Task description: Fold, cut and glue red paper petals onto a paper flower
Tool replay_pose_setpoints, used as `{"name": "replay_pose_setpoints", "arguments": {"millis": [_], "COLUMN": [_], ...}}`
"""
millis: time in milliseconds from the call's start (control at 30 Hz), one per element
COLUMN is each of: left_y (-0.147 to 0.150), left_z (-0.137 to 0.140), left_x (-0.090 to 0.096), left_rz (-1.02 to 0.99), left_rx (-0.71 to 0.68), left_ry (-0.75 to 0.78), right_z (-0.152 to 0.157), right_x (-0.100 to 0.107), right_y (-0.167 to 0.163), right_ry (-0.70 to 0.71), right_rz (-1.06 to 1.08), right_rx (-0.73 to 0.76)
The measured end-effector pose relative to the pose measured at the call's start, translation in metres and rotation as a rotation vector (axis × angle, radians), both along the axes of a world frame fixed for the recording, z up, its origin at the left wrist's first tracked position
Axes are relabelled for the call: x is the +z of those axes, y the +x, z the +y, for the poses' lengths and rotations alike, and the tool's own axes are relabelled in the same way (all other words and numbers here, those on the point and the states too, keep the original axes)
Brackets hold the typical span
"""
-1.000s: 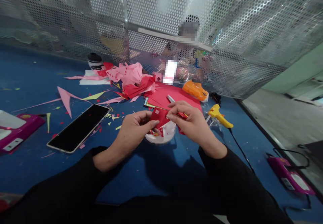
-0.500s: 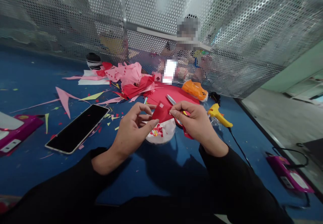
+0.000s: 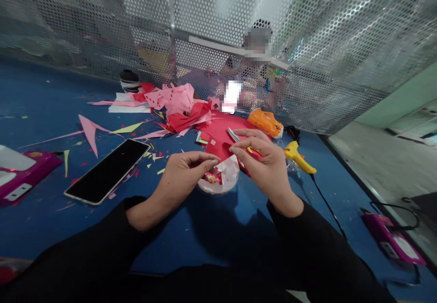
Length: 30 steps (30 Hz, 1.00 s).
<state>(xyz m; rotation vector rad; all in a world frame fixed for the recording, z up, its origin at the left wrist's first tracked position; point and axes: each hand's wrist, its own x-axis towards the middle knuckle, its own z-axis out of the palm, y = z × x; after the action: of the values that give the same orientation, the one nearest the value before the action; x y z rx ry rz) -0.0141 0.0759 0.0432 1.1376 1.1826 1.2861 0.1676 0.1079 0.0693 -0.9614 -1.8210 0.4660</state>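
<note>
A small piece of red paper [image 3: 217,148] with a pink square on it is between my two hands. My left hand [image 3: 180,175] is closed in a pinch at the paper's lower edge. My right hand [image 3: 266,164] pinches its right side between thumb and fingers. Directly below is a round white dish [image 3: 227,180] with red, white and yellow paper bits in it. Scissors [image 3: 233,134] lie behind my right hand, mostly covered by it. A larger red sheet [image 3: 225,123] spreads out behind the hands.
A black-screened phone [image 3: 109,171] lies left among paper scraps. Crumpled pink paper [image 3: 180,97] is at the back. On the right are an orange packet [image 3: 265,121], a yellow glue gun [image 3: 298,157] and a purple power strip [image 3: 392,239]. A perforated metal screen [image 3: 211,16] rises behind.
My left hand has lowered and its fingers have drawn together into a pinch at the paper's lower edge. My right hand's fingers have shifted a little, still on the red paper.
</note>
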Motion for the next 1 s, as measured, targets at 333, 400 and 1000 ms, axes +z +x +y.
{"name": "replay_pose_setpoints", "arguments": {"millis": [333, 400, 1000], "left_y": [0.001, 0.0, 0.0], "left_z": [-0.001, -0.002, -0.003], "left_x": [-0.002, -0.001, 0.003], "left_rz": [-0.068, -0.069, 0.085], "left_rx": [-0.044, -0.04, -0.015], "left_ry": [0.026, 0.03, 0.148], "right_z": [-0.009, -0.009, -0.014], "right_x": [-0.019, -0.02, -0.015], "right_y": [-0.016, -0.017, -0.016], "right_ry": [0.134, 0.162, 0.147], "right_rz": [-0.008, -0.026, -0.096], "right_rx": [-0.051, -0.057, -0.08]}}
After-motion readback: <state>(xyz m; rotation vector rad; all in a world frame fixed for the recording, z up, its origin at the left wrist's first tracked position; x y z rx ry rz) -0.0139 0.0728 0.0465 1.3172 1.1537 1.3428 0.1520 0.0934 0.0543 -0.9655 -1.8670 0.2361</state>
